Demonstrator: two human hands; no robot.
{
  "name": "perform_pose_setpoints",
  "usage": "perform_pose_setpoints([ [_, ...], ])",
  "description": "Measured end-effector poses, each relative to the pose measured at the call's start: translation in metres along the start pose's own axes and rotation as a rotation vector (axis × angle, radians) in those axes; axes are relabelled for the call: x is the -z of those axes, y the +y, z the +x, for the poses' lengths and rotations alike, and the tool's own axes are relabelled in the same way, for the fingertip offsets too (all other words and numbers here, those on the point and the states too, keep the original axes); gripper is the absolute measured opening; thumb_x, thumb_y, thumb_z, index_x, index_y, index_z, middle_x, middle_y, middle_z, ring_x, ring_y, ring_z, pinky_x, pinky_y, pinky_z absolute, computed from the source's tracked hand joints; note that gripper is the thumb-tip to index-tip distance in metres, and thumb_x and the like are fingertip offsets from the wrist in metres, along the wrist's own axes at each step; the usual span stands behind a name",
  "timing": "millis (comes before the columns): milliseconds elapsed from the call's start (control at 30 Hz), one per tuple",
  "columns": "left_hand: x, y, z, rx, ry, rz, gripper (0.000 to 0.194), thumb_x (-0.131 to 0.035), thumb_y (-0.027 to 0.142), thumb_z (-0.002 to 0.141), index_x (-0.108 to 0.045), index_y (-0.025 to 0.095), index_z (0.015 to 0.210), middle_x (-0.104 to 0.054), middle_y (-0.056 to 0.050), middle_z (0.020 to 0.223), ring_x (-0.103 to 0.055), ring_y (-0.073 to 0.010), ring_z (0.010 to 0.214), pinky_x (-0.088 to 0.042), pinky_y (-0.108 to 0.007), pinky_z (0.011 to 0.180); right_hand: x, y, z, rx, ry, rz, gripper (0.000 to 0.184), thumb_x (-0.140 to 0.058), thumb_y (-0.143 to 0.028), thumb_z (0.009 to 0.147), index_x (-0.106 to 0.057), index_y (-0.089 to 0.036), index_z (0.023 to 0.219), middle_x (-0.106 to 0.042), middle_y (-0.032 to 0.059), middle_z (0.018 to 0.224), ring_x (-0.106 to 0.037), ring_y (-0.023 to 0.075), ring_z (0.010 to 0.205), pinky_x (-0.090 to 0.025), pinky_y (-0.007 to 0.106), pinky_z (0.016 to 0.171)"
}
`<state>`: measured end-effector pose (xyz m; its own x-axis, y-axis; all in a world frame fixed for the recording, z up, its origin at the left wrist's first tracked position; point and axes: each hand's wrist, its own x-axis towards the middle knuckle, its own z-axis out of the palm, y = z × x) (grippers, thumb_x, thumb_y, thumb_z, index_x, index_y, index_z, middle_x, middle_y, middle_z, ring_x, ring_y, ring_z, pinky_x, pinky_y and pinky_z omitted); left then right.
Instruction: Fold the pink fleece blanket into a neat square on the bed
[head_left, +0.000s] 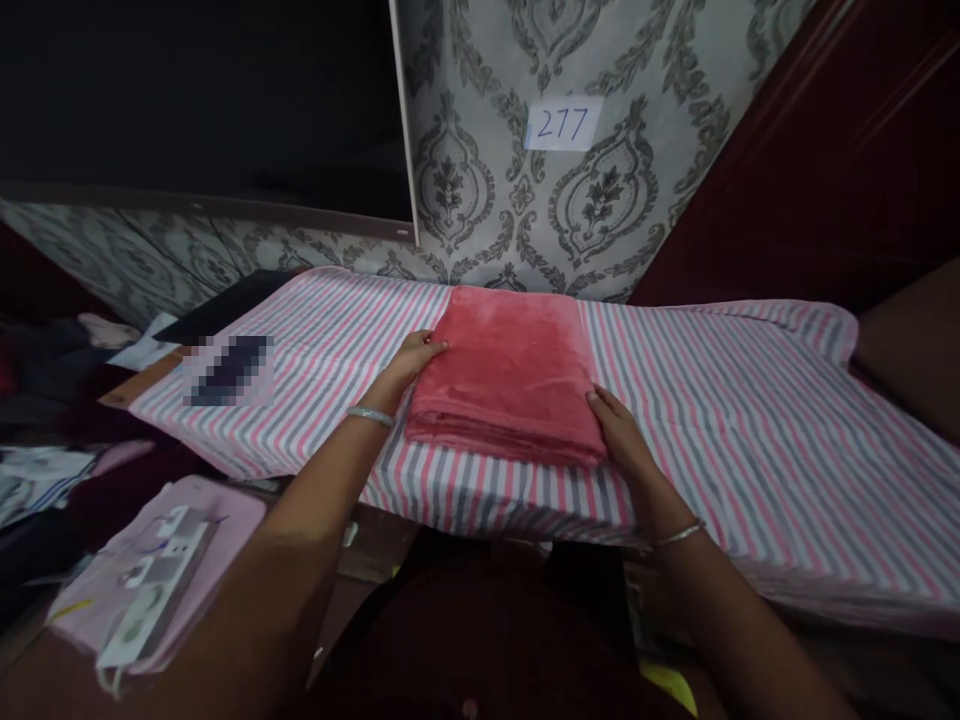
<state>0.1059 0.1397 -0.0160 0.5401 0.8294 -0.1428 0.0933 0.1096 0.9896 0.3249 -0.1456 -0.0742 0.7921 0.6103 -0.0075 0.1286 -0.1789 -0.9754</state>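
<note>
A folded red plush blanket [510,370] lies flat on a striped cloth [720,400], its layered folds stacked at the near edge. At the blanket's left side, my left hand [416,358] grips the edge, thumb resting near the top surface. Opposite it, my right hand [621,428] holds the right side near the front corner, thumb on top; the other fingers are partly hidden along the edge. Each wrist wears a bangle.
A dark screen [202,100] hangs on the patterned wall, near a paper marked 277 [564,124]. A blurred-out dark item [229,370] lies on the cloth's left. Lower left, a power strip [157,590] rests on a pink surface, with clothes [45,480] beyond.
</note>
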Motion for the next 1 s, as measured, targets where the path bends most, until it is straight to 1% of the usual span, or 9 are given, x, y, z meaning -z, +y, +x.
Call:
perform_pose_setpoints([
  [133,-0.001,0.009,-0.007,0.017,-0.089,0.046,0.051,-0.094,0.029,0.055,-0.069,0.015,0.098,-0.077,-0.007,0.082,-0.073,-0.0250,0.076,-0.058,-0.033,0.073,0.001,-0.002,0.000,-0.038,-0.038,0.043,0.073,-0.067,-0.067,0.079,-0.062,-0.023,0.138,-0.063,0.0092,0.142,-0.057,0.0298,0.132,-0.041,0.046,0.118],
  [233,0.001,0.016,-0.014,0.010,-0.182,0.038,0.056,-0.093,0.025,0.055,-0.069,0.017,0.105,-0.078,-0.007,0.086,-0.074,-0.0253,0.079,-0.060,-0.035,0.075,-0.002,-0.003,-0.002,-0.058,-0.063,0.080,0.081,-0.070,-0.065,0.076,-0.057,-0.022,0.143,-0.067,0.0096,0.135,-0.062,0.0298,0.125,-0.049,0.045,0.111],
  [333,0.004,0.014,-0.020,-0.013,-0.181,-0.003,0.052,-0.091,0.024,0.057,-0.069,0.017,0.104,-0.077,-0.005,0.085,-0.074,-0.0254,0.081,-0.060,-0.036,0.077,-0.003,-0.002,-0.006,-0.058,-0.063,0.113,0.084,-0.071,-0.065,0.075,-0.055,-0.021,0.146,-0.070,0.0104,0.128,-0.066,0.0298,0.119,-0.055,0.042,0.105],
  [433,0.008,0.004,-0.024,0.036,-0.155,0.014,0.047,-0.091,0.027,0.056,-0.071,0.017,0.096,-0.078,-0.007,0.086,-0.074,-0.0259,0.084,-0.060,-0.035,0.078,-0.003,-0.004,-0.009,-0.067,-0.061,0.113,0.082,-0.071,-0.063,0.076,-0.054,-0.021,0.145,-0.070,0.0108,0.127,-0.066,0.0306,0.120,-0.055,0.043,0.104],
  [533,0.012,-0.004,-0.020,0.057,-0.059,0.078,0.047,-0.092,0.028,0.055,-0.071,0.016,0.096,-0.077,-0.009,0.091,-0.073,-0.0276,0.090,-0.059,-0.034,0.082,-0.003,-0.011,-0.013,-0.081,-0.082,0.114,0.074,-0.071,-0.060,0.077,-0.058,-0.022,0.141,-0.069,0.0110,0.131,-0.063,0.0318,0.124,-0.055,0.044,0.104],
  [633,0.017,-0.004,-0.011,0.028,0.055,0.123,0.057,-0.093,0.028,0.056,-0.070,0.015,0.107,-0.077,-0.010,0.099,-0.072,-0.0295,0.100,-0.057,-0.034,0.088,-0.005,-0.022,-0.016,-0.041,-0.171,0.155,0.067,-0.071,-0.058,0.079,-0.060,-0.024,0.136,-0.069,0.0098,0.133,-0.063,0.0318,0.125,-0.055,0.045,0.105],
  [767,0.016,0.001,-0.001,0.071,0.101,0.067,0.072,-0.094,0.028,0.056,-0.067,0.015,0.121,-0.077,-0.012,0.103,-0.072,-0.0311,0.106,-0.056,-0.035,0.091,-0.011,-0.033,-0.019,-0.051,-0.187,0.200,0.077,-0.078,-0.049,0.070,-0.054,-0.023,0.139,-0.068,0.0093,0.134,-0.066,0.0292,0.120,-0.055,0.044,0.105],
  [900,0.006,0.013,0.001,0.190,0.000,-0.038,0.052,-0.088,0.020,0.060,-0.071,0.015,0.110,-0.078,-0.009,0.080,-0.075,-0.0285,0.082,-0.059,-0.036,0.079,-0.013,-0.041,-0.013,-0.062,-0.211,0.254,0.082,-0.081,-0.039,0.060,-0.055,-0.019,0.135,-0.072,0.0087,0.126,-0.069,0.0275,0.110,-0.058,0.042,0.096],
  [1000,-0.006,0.023,-0.010,0.251,-0.088,-0.096,0.030,-0.078,0.017,0.066,-0.073,0.015,0.095,-0.074,-0.007,0.067,-0.071,-0.0240,0.062,-0.060,-0.035,0.066,0.003,-0.058,0.002,-0.050,-0.271,0.220,0.069,-0.080,-0.035,0.056,-0.064,-0.018,0.121,-0.078,0.0047,0.107,-0.071,0.0255,0.094,-0.059,0.039,0.085],
])
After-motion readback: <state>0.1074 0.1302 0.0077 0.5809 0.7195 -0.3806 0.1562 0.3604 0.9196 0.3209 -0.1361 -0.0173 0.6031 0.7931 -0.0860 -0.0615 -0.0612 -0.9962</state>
